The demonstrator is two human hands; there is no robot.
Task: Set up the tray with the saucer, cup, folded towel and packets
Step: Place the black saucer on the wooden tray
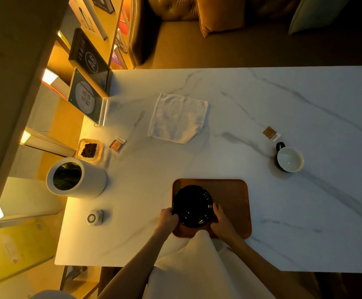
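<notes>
Count on marble table [305, 223]: packets 2, towel 1, saucer 1, tray 1, cup 1, hands 2

First packet [117, 144] lies far left, just beside a small dish [88, 149]. Towel [177, 118] flat, mid-table, well apart from the tray.

Left hand [168, 217] fingers curled on the saucer's left rim. Black saucer [192, 205] sits over left half of brown tray [231, 199], at table's near edge; whether it touches the tray, cannot tell. Right hand [222, 220] grips its right rim, forearms converging.

Second packet [271, 133] lies right, near the upright cup [290, 159], both off the tray
</notes>
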